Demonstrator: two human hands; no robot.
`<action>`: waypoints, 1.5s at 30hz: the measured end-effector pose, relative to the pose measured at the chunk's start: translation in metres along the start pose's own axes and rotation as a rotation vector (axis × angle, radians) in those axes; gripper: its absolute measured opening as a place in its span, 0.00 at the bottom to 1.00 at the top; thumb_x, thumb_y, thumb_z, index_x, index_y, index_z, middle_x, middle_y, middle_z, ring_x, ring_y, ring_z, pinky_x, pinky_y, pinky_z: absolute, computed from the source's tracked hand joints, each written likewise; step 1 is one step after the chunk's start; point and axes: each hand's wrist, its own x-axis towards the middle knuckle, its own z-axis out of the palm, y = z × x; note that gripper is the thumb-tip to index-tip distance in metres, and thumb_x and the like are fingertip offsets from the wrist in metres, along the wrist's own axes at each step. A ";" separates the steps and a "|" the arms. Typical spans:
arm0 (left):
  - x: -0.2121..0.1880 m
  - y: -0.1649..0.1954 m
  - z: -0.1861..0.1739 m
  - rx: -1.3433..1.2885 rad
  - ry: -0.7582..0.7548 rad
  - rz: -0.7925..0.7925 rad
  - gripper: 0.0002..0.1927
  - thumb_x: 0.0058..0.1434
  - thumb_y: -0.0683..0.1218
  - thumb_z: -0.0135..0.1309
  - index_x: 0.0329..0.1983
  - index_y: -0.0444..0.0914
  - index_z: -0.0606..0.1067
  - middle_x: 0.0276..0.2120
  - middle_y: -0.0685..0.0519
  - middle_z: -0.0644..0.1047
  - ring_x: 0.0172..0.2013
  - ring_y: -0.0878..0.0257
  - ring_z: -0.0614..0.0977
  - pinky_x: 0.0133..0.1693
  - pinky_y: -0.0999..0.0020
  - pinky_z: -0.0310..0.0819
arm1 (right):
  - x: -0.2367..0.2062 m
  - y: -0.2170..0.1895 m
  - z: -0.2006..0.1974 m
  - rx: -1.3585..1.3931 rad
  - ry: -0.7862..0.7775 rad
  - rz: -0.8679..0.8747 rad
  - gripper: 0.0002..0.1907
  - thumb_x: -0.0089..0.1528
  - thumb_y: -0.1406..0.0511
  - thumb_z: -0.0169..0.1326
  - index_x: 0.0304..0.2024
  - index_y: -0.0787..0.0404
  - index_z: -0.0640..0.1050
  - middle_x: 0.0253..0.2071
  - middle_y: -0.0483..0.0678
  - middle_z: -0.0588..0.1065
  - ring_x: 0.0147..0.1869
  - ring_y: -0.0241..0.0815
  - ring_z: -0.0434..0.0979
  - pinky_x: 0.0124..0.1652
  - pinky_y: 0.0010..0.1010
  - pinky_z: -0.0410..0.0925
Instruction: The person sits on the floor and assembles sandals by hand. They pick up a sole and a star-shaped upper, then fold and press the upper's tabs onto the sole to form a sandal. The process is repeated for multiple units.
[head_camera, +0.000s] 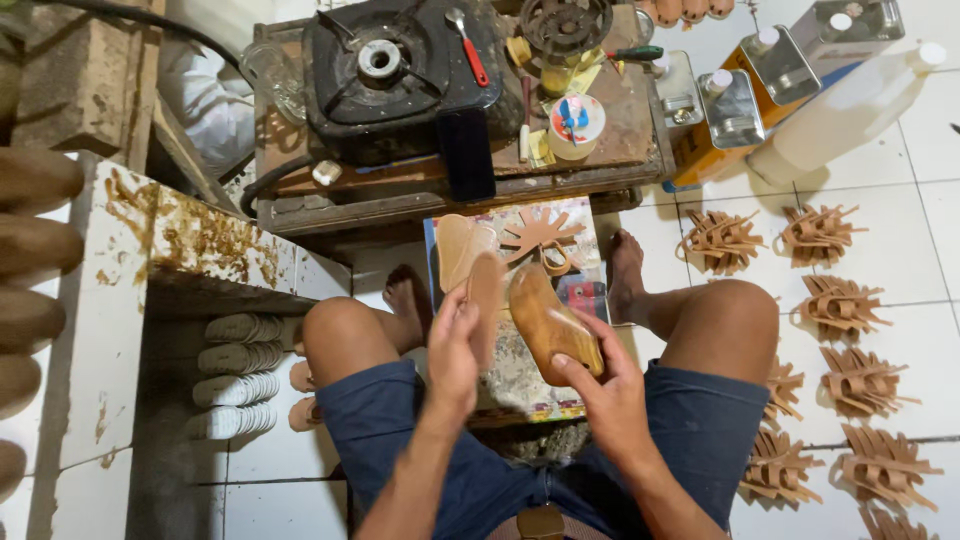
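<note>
The left hand (455, 350) grips a thin tan insole (486, 300) edge-on between its fingers. The right hand (600, 385) has its fingers closed around a wooden shoe form (545, 322), just right of the insole. Strap bundles (838, 305) lie on the floor beyond the right fingers.

My sandal-making workshop: tiled floor (930, 200), cut strap bundles (840, 305), stacked soles (240, 375), gas burner (385, 65), glue tins (735, 105), worn workbench (620, 120).

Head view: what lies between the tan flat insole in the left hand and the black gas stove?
In the head view, a tan star-shaped strap piece and another tan insole lie on a colourful printed sheet.
</note>
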 end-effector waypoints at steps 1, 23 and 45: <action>-0.011 -0.001 0.006 0.030 -0.036 0.052 0.25 0.69 0.45 0.47 0.67 0.32 0.65 0.54 0.47 0.75 0.51 0.62 0.76 0.53 0.67 0.71 | 0.000 -0.003 0.007 -0.007 0.012 -0.008 0.29 0.60 0.70 0.60 0.64 0.64 0.72 0.54 0.50 0.76 0.55 0.38 0.77 0.52 0.29 0.71; -0.050 0.068 0.032 -0.131 -0.500 -0.028 0.64 0.45 0.43 0.74 0.77 0.42 0.43 0.67 0.44 0.62 0.63 0.53 0.72 0.56 0.56 0.80 | -0.011 0.007 -0.003 -0.703 0.081 -0.779 0.31 0.53 0.70 0.65 0.59 0.69 0.73 0.47 0.60 0.79 0.46 0.53 0.83 0.45 0.34 0.74; 0.005 0.066 -0.023 -0.164 -0.248 -0.004 0.62 0.42 0.44 0.72 0.75 0.41 0.45 0.62 0.45 0.64 0.61 0.52 0.71 0.59 0.53 0.72 | 0.104 0.016 0.013 -1.227 -0.490 -0.313 0.13 0.63 0.56 0.62 0.34 0.59 0.80 0.26 0.54 0.78 0.28 0.55 0.78 0.30 0.45 0.70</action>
